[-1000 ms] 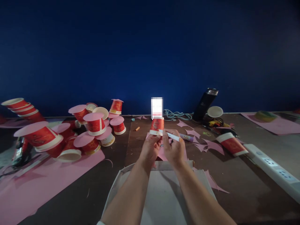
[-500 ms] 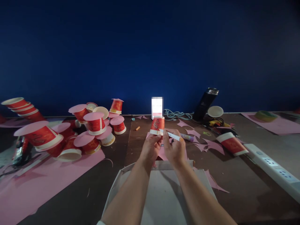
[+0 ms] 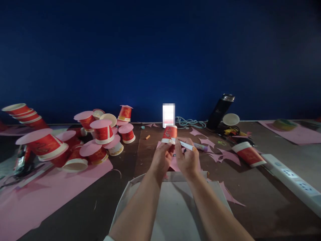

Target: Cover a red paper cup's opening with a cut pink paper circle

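Observation:
A red paper cup (image 3: 170,133) is held upside down in front of me, its white rim toward my hands. My left hand (image 3: 162,156) is closed on the cup's lower edge from the left. In my right hand (image 3: 187,158) is a white pen-like stick (image 3: 186,145) with an orange end, lying across the fingers; the fingertips are at the cup's right lower edge. Pink paper (image 3: 175,164) lies beneath the hands. Behind the cup is a bright blurred screen (image 3: 169,114).
Several red cups with pink discs (image 3: 101,131) stand at the left beside a pink sheet (image 3: 62,194). A box lid (image 3: 173,207) lies under my forearms. Rightward are pink scraps (image 3: 229,156), a tipped cup (image 3: 247,154), a black flask (image 3: 219,112) and a power strip (image 3: 288,177).
The cup in my left hand has tilted slightly and shifted a little to the right. My right hand still holds the white stick, almost in the same place.

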Available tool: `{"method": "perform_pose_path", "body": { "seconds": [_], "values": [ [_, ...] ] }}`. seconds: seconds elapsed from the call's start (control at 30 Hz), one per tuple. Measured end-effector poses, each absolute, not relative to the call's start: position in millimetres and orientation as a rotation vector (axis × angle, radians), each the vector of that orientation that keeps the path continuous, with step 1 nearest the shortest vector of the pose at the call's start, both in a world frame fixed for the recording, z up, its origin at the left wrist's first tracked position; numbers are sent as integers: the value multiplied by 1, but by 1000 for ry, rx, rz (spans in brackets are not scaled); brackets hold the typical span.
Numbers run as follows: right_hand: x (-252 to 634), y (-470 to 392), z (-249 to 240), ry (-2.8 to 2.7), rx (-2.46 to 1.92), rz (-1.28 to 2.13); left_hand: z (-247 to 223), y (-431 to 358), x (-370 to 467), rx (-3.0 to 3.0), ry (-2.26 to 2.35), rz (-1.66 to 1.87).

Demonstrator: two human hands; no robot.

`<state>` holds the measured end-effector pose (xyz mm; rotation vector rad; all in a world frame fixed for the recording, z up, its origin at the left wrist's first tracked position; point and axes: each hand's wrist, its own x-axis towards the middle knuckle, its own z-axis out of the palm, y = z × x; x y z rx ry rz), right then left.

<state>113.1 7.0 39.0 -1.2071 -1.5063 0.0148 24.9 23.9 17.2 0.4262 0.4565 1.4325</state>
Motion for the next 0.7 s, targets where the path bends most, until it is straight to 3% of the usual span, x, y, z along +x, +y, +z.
{"method": "perform_pose_path", "body": {
  "seconds": [0.7],
  "values": [
    [114,5,42,-1506,-1310,6,16,25,26,418,426,1428]
  ]
}}
